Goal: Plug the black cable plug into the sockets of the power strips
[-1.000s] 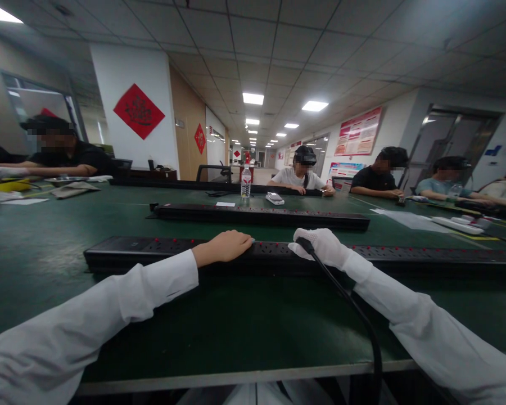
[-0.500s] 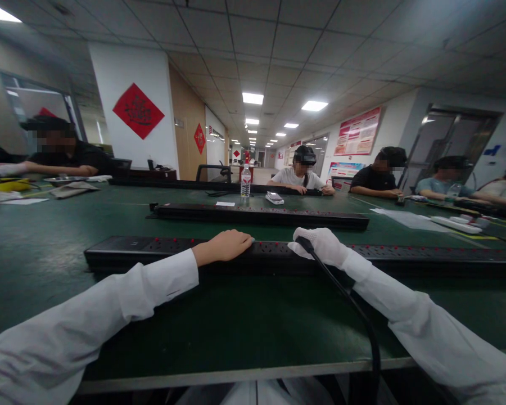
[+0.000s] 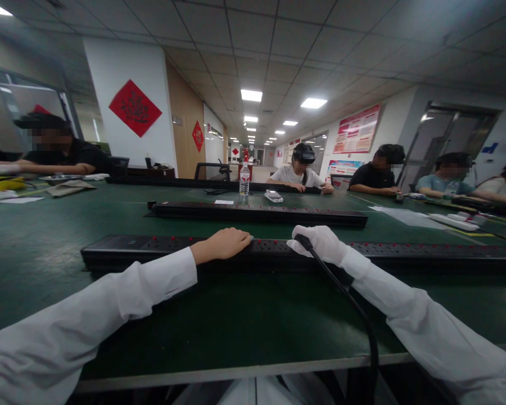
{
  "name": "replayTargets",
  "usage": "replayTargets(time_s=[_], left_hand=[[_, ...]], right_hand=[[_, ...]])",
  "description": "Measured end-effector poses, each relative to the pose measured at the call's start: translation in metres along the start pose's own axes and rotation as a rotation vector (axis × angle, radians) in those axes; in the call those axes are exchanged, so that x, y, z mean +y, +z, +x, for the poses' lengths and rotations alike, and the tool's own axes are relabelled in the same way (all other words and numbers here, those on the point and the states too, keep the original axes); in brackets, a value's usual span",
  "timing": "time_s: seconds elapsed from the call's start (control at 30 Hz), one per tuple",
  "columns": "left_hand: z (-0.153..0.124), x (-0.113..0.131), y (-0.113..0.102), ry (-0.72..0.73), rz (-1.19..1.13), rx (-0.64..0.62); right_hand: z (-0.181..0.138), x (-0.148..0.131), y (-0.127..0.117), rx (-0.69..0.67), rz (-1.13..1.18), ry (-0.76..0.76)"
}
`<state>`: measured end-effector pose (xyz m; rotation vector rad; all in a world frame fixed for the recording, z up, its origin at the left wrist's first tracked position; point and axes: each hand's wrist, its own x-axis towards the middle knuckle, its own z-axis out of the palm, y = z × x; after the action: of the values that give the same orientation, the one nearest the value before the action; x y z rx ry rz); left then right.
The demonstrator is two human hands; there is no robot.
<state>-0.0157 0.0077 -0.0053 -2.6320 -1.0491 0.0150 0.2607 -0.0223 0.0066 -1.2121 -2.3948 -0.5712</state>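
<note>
While the strip (image 3: 122,250) lies well back from the table's front edge (image 3: 236,373), the right hand (image 3: 324,245) grips a plug (image 3: 303,242) against it; the left hand (image 3: 224,244) rests atop, grip unclear. The cord (image 3: 366,323) crosses the space before that edge; a second strip (image 3: 261,215) runs behind.

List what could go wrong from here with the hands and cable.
The black cable runs over the table edge, so it might snag and tug at the gloved right hand holding its end. The bare left hand, resting on the power strip, could slip if that shifts.
</note>
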Motion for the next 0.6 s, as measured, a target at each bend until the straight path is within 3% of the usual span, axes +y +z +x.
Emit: replayTargets(time_s=[0.6], left_hand=[[-0.0003, 0.0015, -0.0014, 0.003, 0.02, 0.014]], right_hand=[[-0.0001, 0.0013, 0.0014, 0.009, 0.004, -0.009]])
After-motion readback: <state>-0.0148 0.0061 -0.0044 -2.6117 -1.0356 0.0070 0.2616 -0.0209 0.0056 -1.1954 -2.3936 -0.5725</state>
